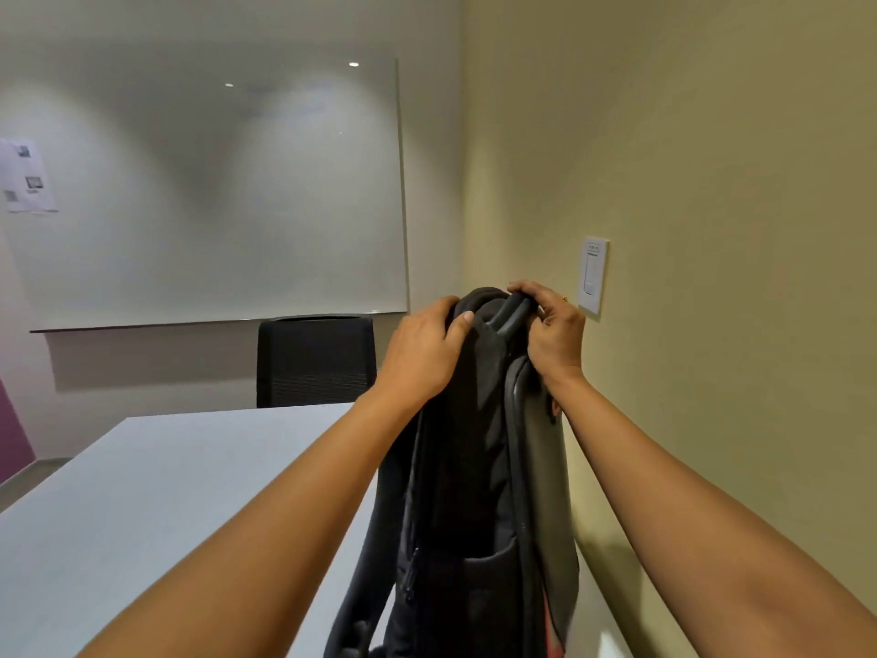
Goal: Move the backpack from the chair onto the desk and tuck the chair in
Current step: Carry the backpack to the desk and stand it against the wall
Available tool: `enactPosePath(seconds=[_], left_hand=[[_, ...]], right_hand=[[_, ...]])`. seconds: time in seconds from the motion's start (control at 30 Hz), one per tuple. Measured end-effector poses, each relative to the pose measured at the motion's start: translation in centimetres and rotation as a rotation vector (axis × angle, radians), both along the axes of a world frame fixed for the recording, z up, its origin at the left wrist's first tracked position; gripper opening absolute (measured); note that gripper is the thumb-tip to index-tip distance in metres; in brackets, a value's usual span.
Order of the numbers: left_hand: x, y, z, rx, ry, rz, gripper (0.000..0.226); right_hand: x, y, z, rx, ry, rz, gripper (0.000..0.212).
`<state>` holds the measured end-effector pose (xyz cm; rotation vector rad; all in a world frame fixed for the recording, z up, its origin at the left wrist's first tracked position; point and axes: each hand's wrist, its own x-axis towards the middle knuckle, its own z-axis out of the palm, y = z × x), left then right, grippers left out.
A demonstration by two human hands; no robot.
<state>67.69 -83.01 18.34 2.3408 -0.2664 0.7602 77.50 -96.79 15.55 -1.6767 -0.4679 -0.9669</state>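
Forearms: both of yours are bare and reach forward from the bottom corners, meeting at the top of the backpack.
Backpack (470, 467): it hangs upright between your arms, dark grey to black, with a padded back panel facing you, a lighter grey side panel on the right and a hint of red low on that side. A shoulder strap trails down at the lower left. Its bottom runs out of view, so you cannot tell whether it rests on anything.
Left hand (422, 353): closed over the top left of the backpack, thumb pressed against the fabric at the crown.
Right hand (555, 334): fingers curled tight around the top carry handle, with a ring on one finger.
Desk (156, 505): pale grey-white top spreads out to your left, its right edge running just beside the backpack.
Chair (315, 360): black mesh backrest stands at the far end of the desk, pushed close to it.
Wall switch (593, 277): white plate on the yellowish wall, just beyond your right hand.
Whiteboard (213, 192): large glossy board on the far wall, with ceiling lights reflected in it.
Paper sheet (26, 175): pinned at the far left, print too small to read.
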Motion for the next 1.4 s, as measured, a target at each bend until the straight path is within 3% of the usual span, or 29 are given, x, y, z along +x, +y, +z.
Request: enactPosePath(seconds=[0.27, 0.4, 0.5, 0.63, 0.77, 0.87, 1.0, 1.1, 1.2, 1.4], left_hand=[[4.9, -4.6, -4.2, -0.098, -0.029, -0.12, 0.045], [6.2, -7.2, -5.0, -0.148, -0.113, -0.109, 0.043], [6.5, -9.4, -5.8, -0.081, -0.17, -0.078, 0.042], [6.8, -12.0, -5.9, -0.042, -0.168, -0.106, 0.041], [7.1, -13.0, -5.8, -0.062, -0.141, -0.167, 0.04], [7.9, -13.0, -4.8, -0.04, -0.026, -0.189, 0.043], [10.8, -12.7, -1.2, -0.145, 0.467, -0.301, 0.052], [12.7, -12.8, 1.0, -0.141, 0.667, -0.309, 0.043], [13.9, -13.4, 1.2, -0.204, 0.665, -0.28, 0.043], [14.5, -13.4, -1.7, -0.524, 0.455, -0.139, 0.054]], right_hand=[[4.6, -4.5, -2.4, 0.01, 0.091, 0.038, 0.039], [4.4, -6.9, -1.7, -0.134, 0.216, -0.15, 0.042], [1.6, -8.5, -3.7, -0.002, 0.266, -0.298, 0.038], [-2.5, -8.6, -6.5, 0.101, 0.283, -0.285, 0.032], [-4.6, -8.1, -8.7, 0.083, 0.336, -0.204, 0.052], [-4.9, -8.0, -9.2, 0.048, 0.332, -0.16, 0.069], [-4.8, -7.9, -9.4, -0.066, 0.346, -0.178, 0.094], [-4.4, -7.7, -9.3, -0.099, 0.368, -0.161, 0.097], [-3.5, -7.8, -9.0, -0.088, 0.377, -0.097, 0.094], [-1.9, -8.1, -9.8, -0.013, 0.28, 0.139, 0.076]])
